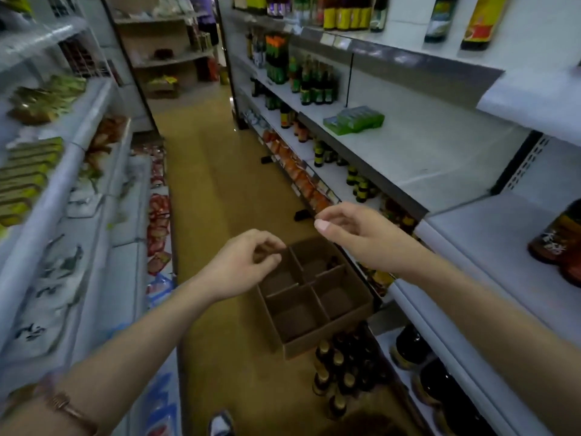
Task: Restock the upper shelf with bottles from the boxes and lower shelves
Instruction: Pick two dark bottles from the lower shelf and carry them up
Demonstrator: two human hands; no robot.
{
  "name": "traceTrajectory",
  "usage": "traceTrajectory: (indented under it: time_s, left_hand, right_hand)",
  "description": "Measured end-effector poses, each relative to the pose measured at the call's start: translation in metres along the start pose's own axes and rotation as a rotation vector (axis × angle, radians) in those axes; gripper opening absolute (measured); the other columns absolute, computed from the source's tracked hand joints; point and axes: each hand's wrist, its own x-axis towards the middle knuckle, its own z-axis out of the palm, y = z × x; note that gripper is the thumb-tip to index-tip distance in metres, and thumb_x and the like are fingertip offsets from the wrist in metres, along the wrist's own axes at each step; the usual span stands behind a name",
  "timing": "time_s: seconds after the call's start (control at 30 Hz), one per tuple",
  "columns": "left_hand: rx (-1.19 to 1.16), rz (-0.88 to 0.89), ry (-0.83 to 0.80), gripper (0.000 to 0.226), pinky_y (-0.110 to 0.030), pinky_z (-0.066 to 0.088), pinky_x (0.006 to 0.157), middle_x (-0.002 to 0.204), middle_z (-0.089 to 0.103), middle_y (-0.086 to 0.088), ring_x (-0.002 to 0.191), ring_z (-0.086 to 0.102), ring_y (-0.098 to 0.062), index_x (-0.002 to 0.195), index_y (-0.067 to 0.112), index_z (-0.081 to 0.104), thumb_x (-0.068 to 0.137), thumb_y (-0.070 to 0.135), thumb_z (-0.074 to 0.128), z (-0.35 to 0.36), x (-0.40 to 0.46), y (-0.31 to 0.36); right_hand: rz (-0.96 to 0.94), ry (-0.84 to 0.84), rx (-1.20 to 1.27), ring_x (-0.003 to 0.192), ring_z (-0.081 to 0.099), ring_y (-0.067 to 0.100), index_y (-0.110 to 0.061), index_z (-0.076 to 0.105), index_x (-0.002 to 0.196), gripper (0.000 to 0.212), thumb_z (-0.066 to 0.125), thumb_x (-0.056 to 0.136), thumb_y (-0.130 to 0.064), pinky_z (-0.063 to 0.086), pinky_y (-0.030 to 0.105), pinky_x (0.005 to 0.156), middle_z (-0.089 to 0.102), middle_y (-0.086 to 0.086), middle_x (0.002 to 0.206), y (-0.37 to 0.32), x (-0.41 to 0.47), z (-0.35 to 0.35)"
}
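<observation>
A brown cardboard box (317,297) with divider cells stands on the aisle floor, its cells looking bare. My left hand (242,262) hovers over its left edge, fingers loosely curled, holding nothing. My right hand (352,232) hangs above the box's far right corner, fingers relaxed and empty. Several dark bottles with gold caps (342,369) stand on the floor in front of the box. Large dark bottles (437,382) sit on the low shelf at right. One dark bottle with an orange label (562,243) stands on the white shelf (490,234) at far right.
White shelving lines both sides of the aisle. A mostly bare shelf (424,152) holds green packs (355,121). Small bottles (314,86) and orange packets (298,171) fill the right shelves farther on. Packaged goods (28,171) fill the left shelves. A shoe (220,423) shows at the bottom.
</observation>
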Motion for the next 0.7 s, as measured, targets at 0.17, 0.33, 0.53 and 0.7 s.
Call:
traceTrajectory:
  time_s: [0.17,0.33,0.53,0.7]
  left_hand:
    - [-0.057,0.027,-0.037,0.015,-0.007,0.041,0.076,0.112,0.059,0.009,0.100,0.055,-0.001,0.108,0.028,0.062,0.094,0.024,0.059,-0.035,0.075,-0.072]
    - [-0.074,0.006,-0.081,0.016,-0.014,0.046,0.080,0.108,0.062,0.007,0.097,0.058,-0.007,0.109,0.026,0.061,0.095,0.022,0.057,-0.081,0.155,-0.135]
    - [-0.108,0.099,-0.148,0.016,-0.026,0.050,0.089,0.109,0.061,0.009,0.102,0.057,-0.005,0.111,0.028,0.059,0.096,0.024,0.056,-0.109,0.244,-0.161]
    - [-0.091,0.146,-0.187,0.015,-0.023,0.050,0.086,0.109,0.061,0.010,0.100,0.057,-0.002,0.108,0.032,0.058,0.095,0.024,0.057,-0.127,0.328,-0.193]
  right_hand:
    - [0.053,0.078,0.007,0.100,0.054,-0.005,-0.027,0.054,0.127,0.039,0.050,0.095,-0.048,0.041,0.010,0.074,0.058,-0.016,0.112,-0.006,0.092,0.020]
    - [0.085,0.174,0.050,0.109,0.057,0.005,-0.024,0.054,0.128,0.041,0.050,0.095,-0.047,0.044,0.015,0.082,0.059,-0.012,0.115,-0.029,0.180,0.033]
    - [0.135,0.239,0.072,0.104,0.060,0.001,-0.027,0.056,0.124,0.037,0.051,0.095,-0.048,0.050,0.021,0.084,0.063,-0.012,0.114,-0.027,0.274,0.029]
    - [0.139,0.272,0.117,0.105,0.060,0.005,-0.031,0.057,0.120,0.033,0.051,0.094,-0.050,0.051,0.027,0.089,0.063,-0.012,0.112,-0.004,0.361,0.020]
